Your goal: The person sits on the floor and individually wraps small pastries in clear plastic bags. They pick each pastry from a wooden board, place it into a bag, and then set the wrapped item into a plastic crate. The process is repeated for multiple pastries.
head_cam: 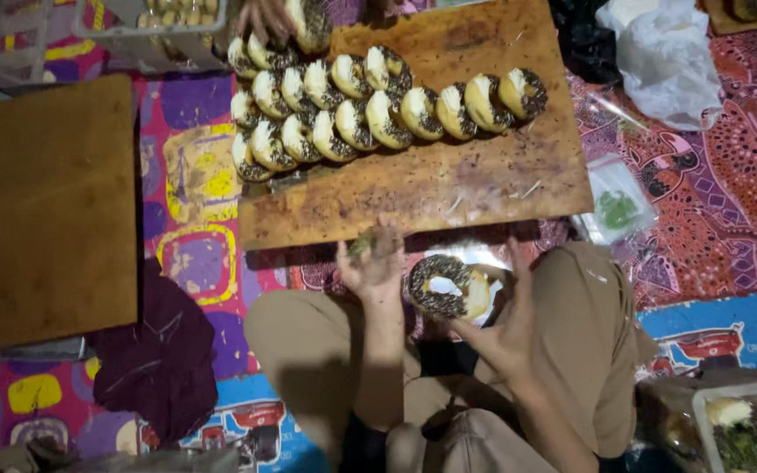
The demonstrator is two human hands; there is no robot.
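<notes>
Clearly, from the head camera, my right hand [501, 328] cradles a ring doughnut [445, 285] on spread fingers, palm up, more a rest than a clench. My left hand [375, 263] sits just beside it, fingertips pinched on a small greenish pinch of topping [362, 246]. I judge the doughnut could tip off those open fingers, since nothing closes over it, and loose sprinkles could shed onto the tan trousers [308, 342] beneath. The doughnut looks soft and round, half dark with grainy sprinkles, half pale and smooth with glaze. Beyond the grip lies a worn wooden board [484, 184], rough and speckled with crumbs, carrying rows of finished doughnuts [370, 109] leaning against one another. At the far end of the rows another person's hand [265, 17] touches them.
</notes>
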